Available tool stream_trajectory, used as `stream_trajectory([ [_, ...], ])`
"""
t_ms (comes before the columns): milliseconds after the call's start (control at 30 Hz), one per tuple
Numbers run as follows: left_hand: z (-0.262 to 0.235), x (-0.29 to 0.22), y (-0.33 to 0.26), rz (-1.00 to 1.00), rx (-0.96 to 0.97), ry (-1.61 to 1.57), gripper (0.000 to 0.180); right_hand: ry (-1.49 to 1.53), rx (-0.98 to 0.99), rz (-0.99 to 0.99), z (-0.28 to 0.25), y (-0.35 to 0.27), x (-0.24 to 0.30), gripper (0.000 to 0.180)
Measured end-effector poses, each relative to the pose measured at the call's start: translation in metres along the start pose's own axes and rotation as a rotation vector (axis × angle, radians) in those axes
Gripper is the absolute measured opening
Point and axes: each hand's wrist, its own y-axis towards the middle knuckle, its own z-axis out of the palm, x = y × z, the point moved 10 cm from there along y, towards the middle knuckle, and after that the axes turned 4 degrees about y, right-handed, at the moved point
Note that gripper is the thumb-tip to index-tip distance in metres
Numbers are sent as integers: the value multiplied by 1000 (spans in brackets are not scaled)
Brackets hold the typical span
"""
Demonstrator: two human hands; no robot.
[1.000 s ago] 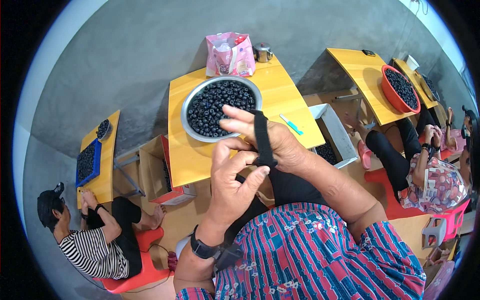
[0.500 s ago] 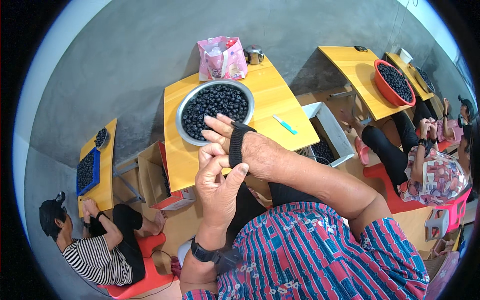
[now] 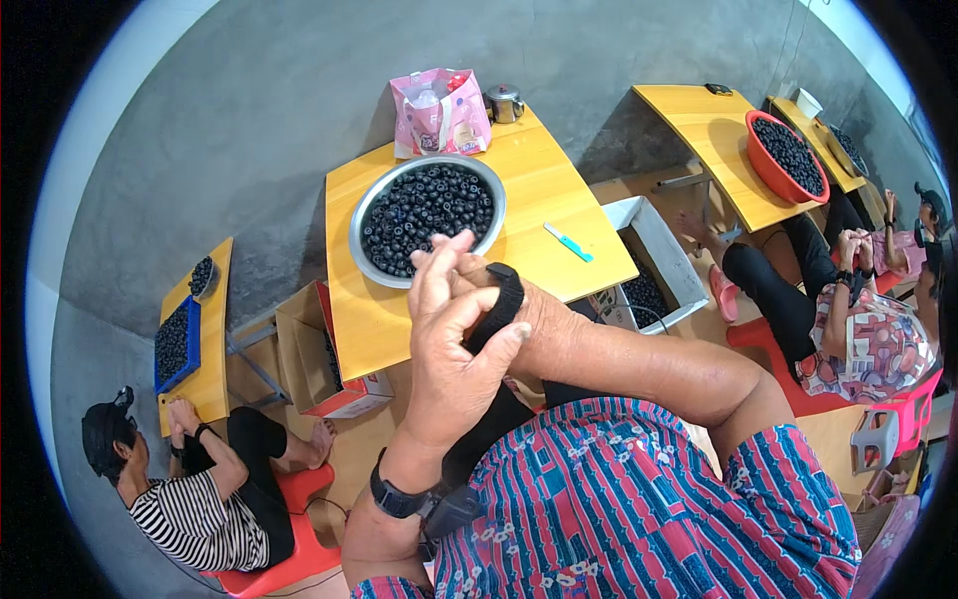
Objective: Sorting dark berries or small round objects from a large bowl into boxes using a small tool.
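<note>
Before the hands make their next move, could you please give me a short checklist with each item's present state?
1. Black strap around the right hand: ok.
2. Left hand clear of the strap: not ok, it is right at it.
3. Strap snug and secure: cannot tell, the fingers cover part of it.
4. Metal bowl wholly on the table: ok.
5. Small blue-and-white tool apart from the bowl: ok, it lies to the right.
6. Tool's edge safely covered: cannot tell, too small.

Right hand (image 3: 531, 311) and black band (image 3: 508, 295) partly hidden behind left hand (image 3: 447, 344).
</note>
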Motion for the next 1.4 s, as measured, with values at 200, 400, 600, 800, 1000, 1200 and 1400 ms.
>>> stream_trajectory([
  [200,24,4,9,54,83,174,23,212,386,331,47,-24,-34,37],
  [400,21,-60,14,165,42,345,35,81,125,195,21,54,-57,37],
  [600,-2,-66,16,321,-103,537,28,-52,-145,40,-26,15,-20,38],
  [800,-34,-91,6,507,-180,301,23,-185,-407,-97,-68,20,-19,38],
  [1000,-33,28,4,-144,-202,-579,29,1096,-403,483,-64,-5,-72,47],
  [1200,36,41,-11,-299,-35,-857,34,1508,-361,509,-41,-2,-47,56],
  [1400,27,32,-8,-108,-30,-521,46,1639,-375,490,-32,-3,-42,61],
])
